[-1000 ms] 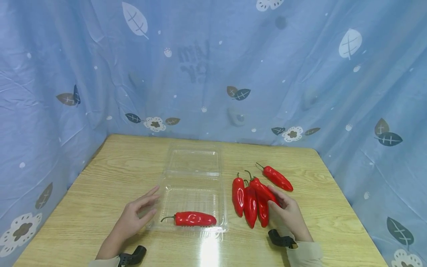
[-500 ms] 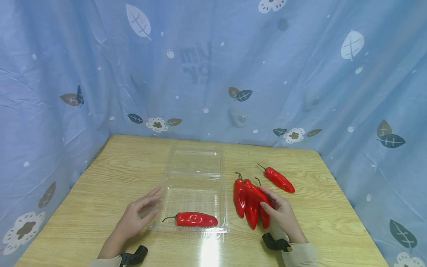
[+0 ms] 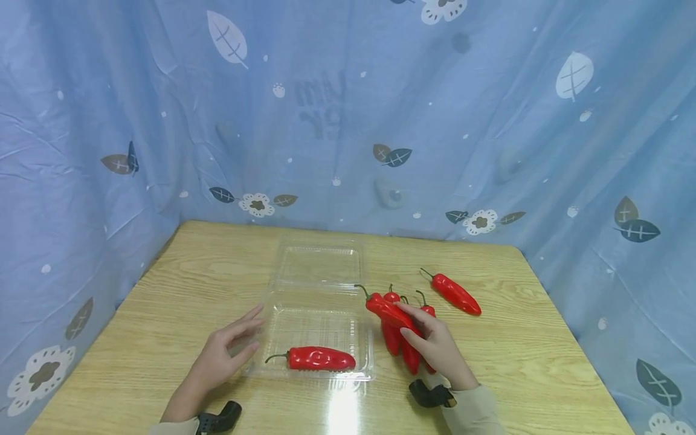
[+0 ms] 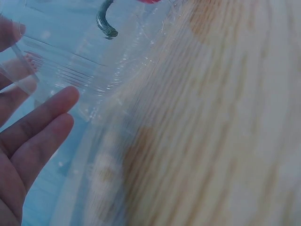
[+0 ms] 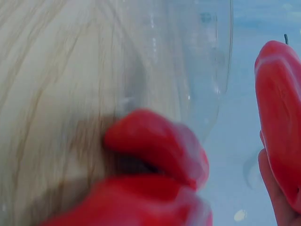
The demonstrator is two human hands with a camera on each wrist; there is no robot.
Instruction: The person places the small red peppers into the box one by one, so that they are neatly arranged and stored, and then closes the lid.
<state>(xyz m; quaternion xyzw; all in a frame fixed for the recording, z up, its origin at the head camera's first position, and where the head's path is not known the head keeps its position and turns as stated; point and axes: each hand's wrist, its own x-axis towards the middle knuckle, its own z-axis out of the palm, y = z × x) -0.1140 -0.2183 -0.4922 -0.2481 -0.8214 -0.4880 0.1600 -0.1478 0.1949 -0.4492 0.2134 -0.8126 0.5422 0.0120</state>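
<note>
A red pepper (image 3: 388,311) with a green stem is gripped in my right hand (image 3: 437,344), held above the other peppers and tilted toward the container. Beneath it lie several red peppers (image 3: 410,356), partly covered by the hand and the held one. The right wrist view shows the held pepper (image 5: 280,113) up close. At the left edge of the clear plastic container (image 3: 312,320) my left hand (image 3: 223,350) rests with fingers spread; in the left wrist view the fingers (image 4: 42,117) lie against its wall. Inside the container, along its front, lies one red pepper (image 3: 321,358).
The container's clear lid (image 3: 321,263) lies folded back behind it. One more red pepper (image 3: 457,294) lies apart at the right rear. The wooden table (image 3: 179,290) ends at a blue patterned curtain (image 3: 337,109) on the back and both sides.
My right hand has lifted one pepper off the pile and carried it left toward the container. The left hand has stayed at the container's edge.
</note>
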